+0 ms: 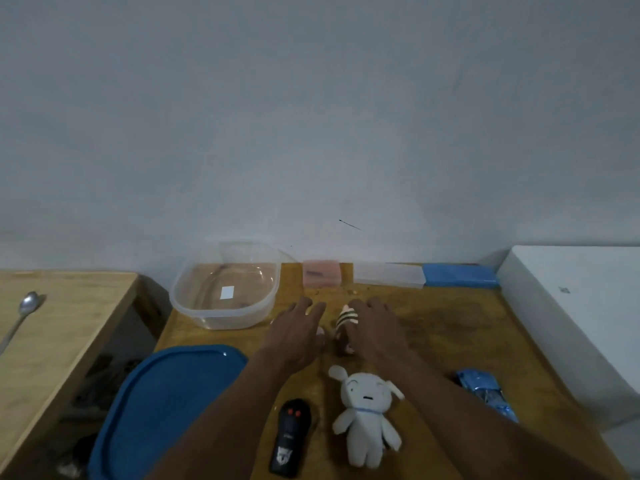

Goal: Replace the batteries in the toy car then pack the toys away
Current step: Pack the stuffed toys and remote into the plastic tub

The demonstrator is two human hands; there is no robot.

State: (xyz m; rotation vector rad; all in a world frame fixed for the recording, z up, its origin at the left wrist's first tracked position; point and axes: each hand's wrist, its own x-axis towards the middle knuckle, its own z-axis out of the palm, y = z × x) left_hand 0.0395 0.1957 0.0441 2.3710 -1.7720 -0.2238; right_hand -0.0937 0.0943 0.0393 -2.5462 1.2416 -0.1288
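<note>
A small brown plush with a cream-striped body lies on the wooden table between my hands. My right hand is palm down with straight fingers, its thumb side against the plush. My left hand reaches forward beside it, fingers spread and straight, above a small pinkish thing that is mostly hidden. Nearer to me stand a black remote-like device with red buttons and a white plush dog. A blue foil packet lies at the right.
A clear plastic tub stands at the back left, its blue lid in front of it. Pink, clear and blue boxes line the wall. A white appliance borders the right; a spoon lies on the left table.
</note>
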